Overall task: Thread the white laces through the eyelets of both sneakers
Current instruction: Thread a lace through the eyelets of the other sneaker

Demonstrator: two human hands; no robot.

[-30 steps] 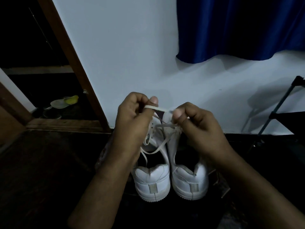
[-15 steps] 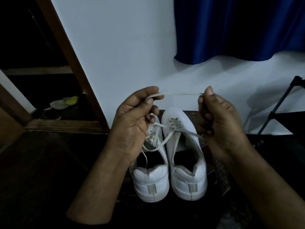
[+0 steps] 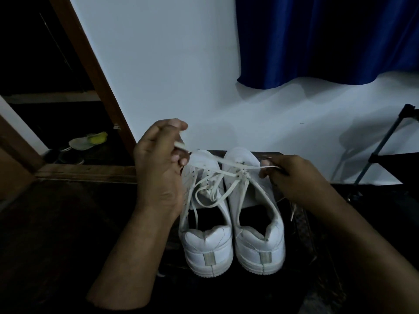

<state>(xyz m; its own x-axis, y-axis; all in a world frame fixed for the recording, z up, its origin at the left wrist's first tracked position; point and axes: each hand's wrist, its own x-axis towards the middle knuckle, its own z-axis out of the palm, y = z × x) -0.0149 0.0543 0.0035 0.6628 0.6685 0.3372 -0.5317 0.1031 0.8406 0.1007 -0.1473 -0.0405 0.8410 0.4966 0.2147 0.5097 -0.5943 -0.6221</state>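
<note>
Two white sneakers stand side by side on the dark floor, heels toward me: the left sneaker [image 3: 207, 248] and the right sneaker [image 3: 260, 243]. A white lace [image 3: 229, 163] runs through the front eyelets of the right sneaker, and both of its ends are held taut. My left hand [image 3: 158, 168] pinches one end above the left sneaker's toe. My right hand [image 3: 292, 177] pinches the other end just right of the right sneaker. Loose lace loops [image 3: 208, 193] lie over the left sneaker's tongue.
A white wall rises right behind the sneakers, with a blue curtain [image 3: 328, 39] hanging above. A brown door frame [image 3: 90, 71] leans at the left, with a yellow-green shoe [image 3: 88, 141] beyond it. A dark metal stand [image 3: 385, 143] is at the right.
Both hands have come down from chest height toward the sneakers. My right hand moved right and down, and the lace now stretches low across the right sneaker's toe.
</note>
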